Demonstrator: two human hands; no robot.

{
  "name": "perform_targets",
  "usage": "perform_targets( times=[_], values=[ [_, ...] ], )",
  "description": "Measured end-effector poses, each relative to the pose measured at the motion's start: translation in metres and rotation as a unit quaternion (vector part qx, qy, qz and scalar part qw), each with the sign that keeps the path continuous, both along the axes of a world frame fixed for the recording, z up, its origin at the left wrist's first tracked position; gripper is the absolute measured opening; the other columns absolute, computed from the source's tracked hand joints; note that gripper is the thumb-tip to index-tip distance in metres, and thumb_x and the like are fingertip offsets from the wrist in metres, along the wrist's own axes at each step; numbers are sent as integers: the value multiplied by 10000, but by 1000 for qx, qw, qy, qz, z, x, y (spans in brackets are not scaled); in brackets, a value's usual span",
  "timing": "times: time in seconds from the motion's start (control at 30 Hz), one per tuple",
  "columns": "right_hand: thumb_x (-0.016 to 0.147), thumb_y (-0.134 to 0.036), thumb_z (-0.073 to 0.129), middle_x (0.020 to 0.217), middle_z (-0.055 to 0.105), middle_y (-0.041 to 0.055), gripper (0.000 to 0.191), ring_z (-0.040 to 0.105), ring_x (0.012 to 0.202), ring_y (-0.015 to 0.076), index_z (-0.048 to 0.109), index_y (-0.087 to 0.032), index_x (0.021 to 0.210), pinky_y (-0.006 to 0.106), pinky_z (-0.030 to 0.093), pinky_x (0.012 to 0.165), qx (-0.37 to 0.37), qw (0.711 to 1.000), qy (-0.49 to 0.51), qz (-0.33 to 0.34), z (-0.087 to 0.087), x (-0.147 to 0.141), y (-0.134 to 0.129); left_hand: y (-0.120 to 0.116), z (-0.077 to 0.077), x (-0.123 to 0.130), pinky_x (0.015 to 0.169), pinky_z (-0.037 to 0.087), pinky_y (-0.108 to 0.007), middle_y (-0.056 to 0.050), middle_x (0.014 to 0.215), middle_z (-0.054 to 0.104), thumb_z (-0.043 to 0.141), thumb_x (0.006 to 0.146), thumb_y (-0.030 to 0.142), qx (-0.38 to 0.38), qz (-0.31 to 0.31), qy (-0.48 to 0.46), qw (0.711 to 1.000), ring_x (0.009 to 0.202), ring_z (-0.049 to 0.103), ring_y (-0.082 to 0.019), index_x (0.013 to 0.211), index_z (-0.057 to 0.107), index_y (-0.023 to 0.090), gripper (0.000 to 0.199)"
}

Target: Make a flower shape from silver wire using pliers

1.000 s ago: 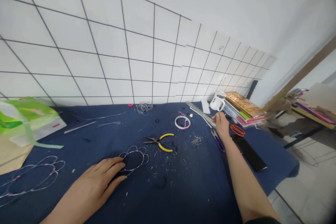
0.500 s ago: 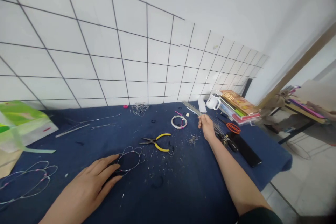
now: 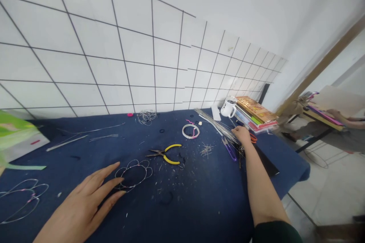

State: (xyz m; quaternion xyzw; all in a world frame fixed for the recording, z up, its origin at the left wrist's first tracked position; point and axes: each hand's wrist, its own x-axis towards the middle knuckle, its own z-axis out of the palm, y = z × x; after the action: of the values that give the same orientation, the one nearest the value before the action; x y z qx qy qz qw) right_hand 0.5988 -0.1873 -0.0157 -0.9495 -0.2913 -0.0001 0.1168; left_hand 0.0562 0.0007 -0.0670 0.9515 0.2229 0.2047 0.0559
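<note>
My left hand [image 3: 94,193] lies with fingers stretched and spread on the dark blue cloth. Its fingertips reach over the left edge of a flower-shaped wire ring [image 3: 147,175] with small loops around it. Farther off, my right hand [image 3: 241,135] is closed at the right side of a bundle of thin straight wires [image 3: 218,124]; whatever its fingers hold is hidden. Beside that hand are purple-handled thread snips [image 3: 230,151] and orange-handled scissors [image 3: 253,138], partly covered. Yellow-handled pliers [image 3: 168,155] rest with handles apart between my hands.
A wire coil [image 3: 183,131] and short wire scraps [image 3: 207,150] lie mid-table. A white mug [image 3: 228,107] and a stack of books [image 3: 256,112] stand at the back right. A larger wire flower [image 3: 37,196] is at left. Another person's arm [image 3: 346,119] shows at far right.
My right hand has moved right, from the wire bundle's middle towards the scissors, uncovering the purple snips. The left hand stays by the wire ring. The view has shifted slightly right.
</note>
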Motion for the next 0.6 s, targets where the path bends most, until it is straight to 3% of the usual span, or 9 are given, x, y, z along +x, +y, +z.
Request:
perform_targets(
  times=[0.13,0.37,0.6],
  values=[
    [862,-317,493,1062,545,64,280,557,894,173,516,-144,1081,368,475,760,-45,999,4,31,-10,1,10,0,-2,0,970,356,-470,-28,1351,370,521,724,554,-1,1,0,1000,1159,427,-291,1030,601,259,433],
    [863,-318,492,1061,546,62,282,559,888,172,516,-144,1082,363,478,753,-90,993,-2,75,-12,-2,11,2,-6,-3,975,349,-476,-18,1366,344,520,738,530,-3,-2,23,1000,1190,390,-282,1058,578,273,414],
    [865,-317,488,1069,541,65,277,552,906,174,515,-148,1083,375,469,771,-112,990,-46,66,-3,-9,9,3,-6,-4,967,374,-469,-10,1339,383,523,732,535,-8,-7,-4,1000,1166,425,-285,1036,593,276,405]
  ],
)
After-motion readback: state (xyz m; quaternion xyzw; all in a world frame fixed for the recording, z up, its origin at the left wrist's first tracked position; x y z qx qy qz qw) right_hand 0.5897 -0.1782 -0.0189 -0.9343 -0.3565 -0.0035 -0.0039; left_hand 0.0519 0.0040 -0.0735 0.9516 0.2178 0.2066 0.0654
